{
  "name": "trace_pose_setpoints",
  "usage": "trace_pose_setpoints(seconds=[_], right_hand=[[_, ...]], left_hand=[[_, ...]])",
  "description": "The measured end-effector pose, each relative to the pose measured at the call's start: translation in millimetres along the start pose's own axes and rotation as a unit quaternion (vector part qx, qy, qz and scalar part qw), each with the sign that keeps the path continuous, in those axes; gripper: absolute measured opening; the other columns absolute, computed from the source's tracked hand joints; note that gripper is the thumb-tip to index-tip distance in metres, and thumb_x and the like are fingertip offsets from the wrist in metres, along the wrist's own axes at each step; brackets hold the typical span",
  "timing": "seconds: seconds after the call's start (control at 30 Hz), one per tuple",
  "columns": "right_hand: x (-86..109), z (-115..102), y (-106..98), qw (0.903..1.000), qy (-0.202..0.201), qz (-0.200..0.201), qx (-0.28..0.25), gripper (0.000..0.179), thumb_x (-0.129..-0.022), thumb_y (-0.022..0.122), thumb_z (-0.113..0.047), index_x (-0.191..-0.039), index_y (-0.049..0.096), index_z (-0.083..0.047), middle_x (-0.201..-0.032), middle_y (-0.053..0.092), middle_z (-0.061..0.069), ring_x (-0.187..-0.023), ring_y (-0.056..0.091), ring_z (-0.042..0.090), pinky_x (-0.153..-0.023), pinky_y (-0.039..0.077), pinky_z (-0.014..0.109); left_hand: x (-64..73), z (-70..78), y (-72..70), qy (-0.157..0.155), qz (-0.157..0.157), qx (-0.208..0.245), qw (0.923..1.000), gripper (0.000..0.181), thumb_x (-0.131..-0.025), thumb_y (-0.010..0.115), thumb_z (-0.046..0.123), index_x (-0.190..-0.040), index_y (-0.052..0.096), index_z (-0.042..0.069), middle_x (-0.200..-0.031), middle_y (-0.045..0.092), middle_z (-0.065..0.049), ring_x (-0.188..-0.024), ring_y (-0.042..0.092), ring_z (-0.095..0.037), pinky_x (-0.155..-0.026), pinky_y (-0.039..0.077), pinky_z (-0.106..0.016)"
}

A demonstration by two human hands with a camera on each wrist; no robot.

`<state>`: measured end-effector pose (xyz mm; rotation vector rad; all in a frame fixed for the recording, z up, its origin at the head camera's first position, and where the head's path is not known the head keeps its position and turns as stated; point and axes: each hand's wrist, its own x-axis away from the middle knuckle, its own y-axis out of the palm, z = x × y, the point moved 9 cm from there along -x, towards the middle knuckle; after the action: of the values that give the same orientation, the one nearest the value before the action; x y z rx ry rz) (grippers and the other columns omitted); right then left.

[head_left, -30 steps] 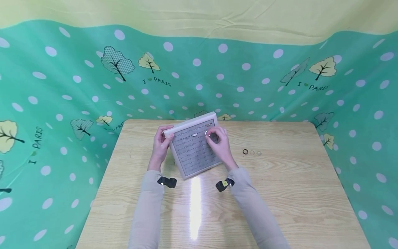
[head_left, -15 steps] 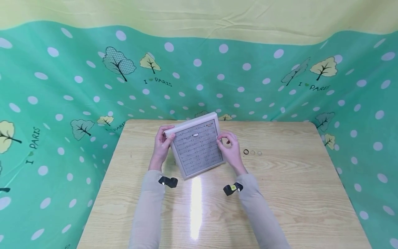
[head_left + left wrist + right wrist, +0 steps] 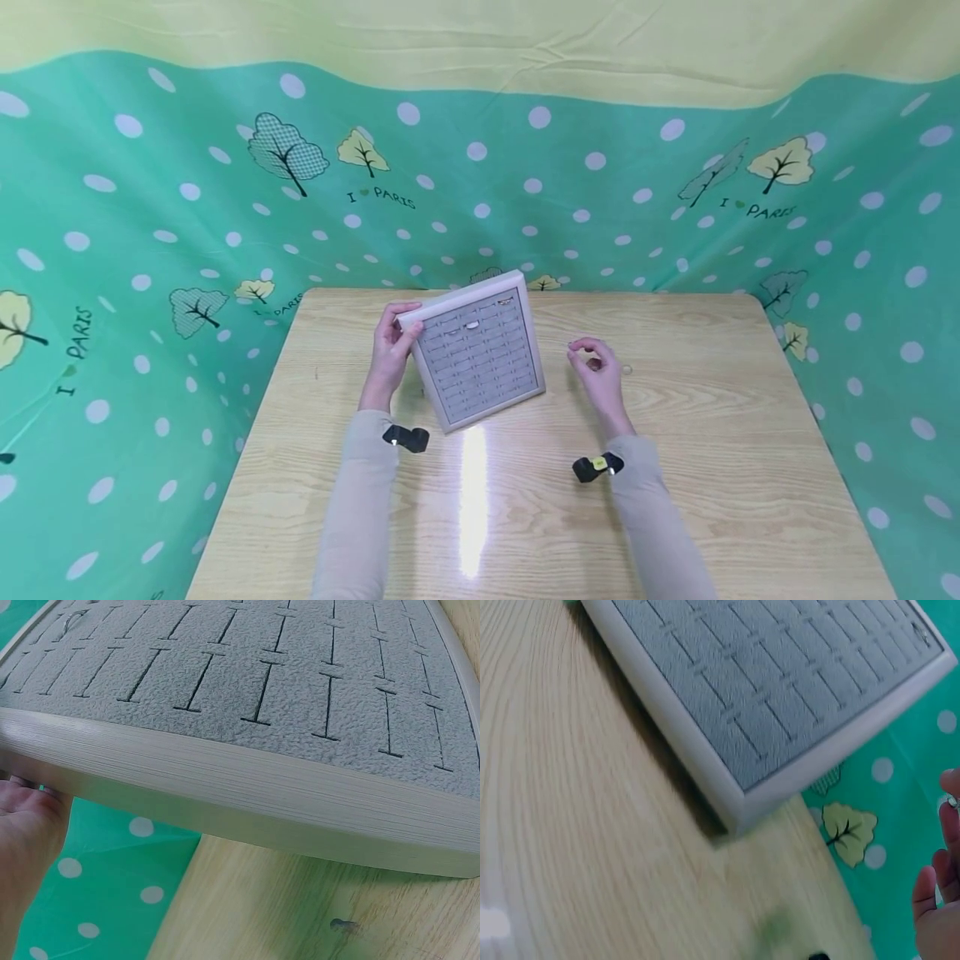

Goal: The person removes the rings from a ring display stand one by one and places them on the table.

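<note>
right hand [image 3: 602, 380], curled, pinches ring [image 3: 952, 802]

Dotted green behind grey and pale wood.
The ring display tray [image 3: 480, 375] has a mottled grey insert ruled with dark slots and an off-white frame [image 3: 458, 296]; one ring [image 3: 471, 324] shines silvery white, while a corner ring [image 3: 506, 301] looks perhaps reddish gold, too small to be sure. The green curtain [image 3: 480, 179] carries white dots, yellow and checked trees [image 3: 797, 158], black lettering [image 3: 381, 197]; table [image 3: 720, 483] light tan, streaky-grained; sleeves [image 3: 352, 508] plain beige-grey.
</note>
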<state>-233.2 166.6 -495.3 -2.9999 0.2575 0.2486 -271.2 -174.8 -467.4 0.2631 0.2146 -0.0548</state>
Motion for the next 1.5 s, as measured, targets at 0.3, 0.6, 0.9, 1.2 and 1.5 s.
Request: trace_pose_setpoints(seconds=[0.3, 0.6, 0.9, 1.2, 1.5], right_hand=[[-0.8, 27.9, -40.2, 0.9976, 0.06, 0.028, 0.022, 0.019, -0.089, 0.063, 0.003, -0.105, 0.061, 0.013, -0.112, 0.057, 0.026, -0.096, 0.046, 0.032, -0.066, 0.039, 0.02], [-5.9, 80.6, -82.4, 0.9921, 0.09, 0.049, 0.072, 0.022, -0.093, 0.064, -0.012, -0.11, 0.064, 0.002, -0.113, 0.058, 0.005, -0.093, 0.046, 0.015, -0.066, 0.04, 0.021], [-3.4, 103.4, -114.2, 0.9804, 0.127, 0.065, 0.137, 0.023, -0.093, 0.063, -0.013, -0.112, 0.064, -0.001, -0.122, 0.05, 0.008, -0.103, 0.042, 0.019, -0.079, 0.037, 0.03], [-4.6, 113.4, -125.3, 0.978, 0.06, 0.057, 0.191, 0.017, -0.09, 0.063, -0.001, -0.105, 0.065, 0.008, -0.109, 0.062, 0.023, -0.105, 0.052, 0.028, -0.094, 0.04, 0.034], [-4.3, 126.2, -130.8, 0.9699, 0.051, 0.088, 0.221, 0.013, -0.086, 0.065, 0.004, -0.097, 0.067, 0.009, -0.101, 0.062, 0.026, -0.102, 0.048, 0.034, -0.095, 0.032, 0.043]], left_hand=[[4.0, 11.5, 6.5, 0.002, -0.006, -0.01, 0.9999, 0.03, -0.094, 0.048, -0.013, -0.121, 0.038, -0.015, -0.103, 0.061, -0.004, -0.084, 0.063, -0.016, -0.073, 0.057, -0.03], [4.6, 10.6, 5.3, 0.001, -0.007, -0.013, 0.9999, 0.03, -0.093, 0.048, -0.013, -0.121, 0.038, -0.015, -0.106, 0.059, -0.003, -0.086, 0.061, -0.016, -0.073, 0.057, -0.029], [5.2, 13.0, 6.5, 0.008, -0.012, -0.012, 0.9998, 0.03, -0.094, 0.048, -0.013, -0.121, 0.037, -0.016, -0.103, 0.061, -0.004, -0.084, 0.063, -0.016, -0.072, 0.057, -0.029], [1.8, 3.5, 2.1, 0.009, -0.015, -0.008, 0.9998, 0.03, -0.094, 0.048, -0.013, -0.122, 0.037, -0.014, -0.103, 0.062, -0.003, -0.083, 0.063, -0.016, -0.072, 0.057, -0.03], [-0.4, -6.0, -3.6, 0.02, -0.007, -0.009, 0.9997, 0.031, -0.094, 0.053, -0.005, -0.121, 0.041, -0.011, -0.104, 0.062, -0.006, -0.084, 0.063, -0.017, -0.072, 0.057, -0.031]])
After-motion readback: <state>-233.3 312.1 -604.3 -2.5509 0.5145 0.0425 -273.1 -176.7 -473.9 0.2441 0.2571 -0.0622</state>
